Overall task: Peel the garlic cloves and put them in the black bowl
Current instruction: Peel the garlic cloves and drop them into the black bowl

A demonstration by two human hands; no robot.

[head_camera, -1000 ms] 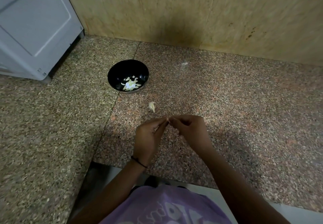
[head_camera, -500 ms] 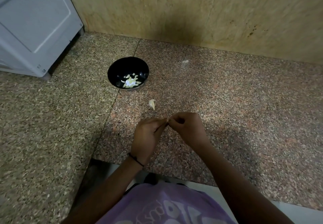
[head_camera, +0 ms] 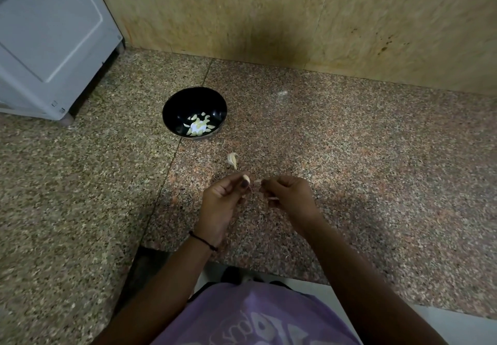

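Note:
The black bowl (head_camera: 185,104) stands on the granite counter ahead and to the left, with several peeled garlic cloves (head_camera: 199,127) at its bottom. One unpeeled clove (head_camera: 233,160) lies on the counter between the bowl and my hands. My left hand (head_camera: 222,202) pinches a pale garlic clove (head_camera: 246,178) between thumb and fingertips. A small gap to its right, my right hand (head_camera: 289,198) has curled fingers that pinch bits of papery garlic skin (head_camera: 257,181).
A white appliance (head_camera: 51,38) stands at the back left on the counter (head_camera: 363,156). A tan stone wall (head_camera: 295,16) closes the back. The counter's front edge runs just below my wrists. A small white speck (head_camera: 282,93) lies near the wall.
My hands were joined at the fingertips on one clove. They have now drawn apart, the left keeping the clove and the right taking skin away.

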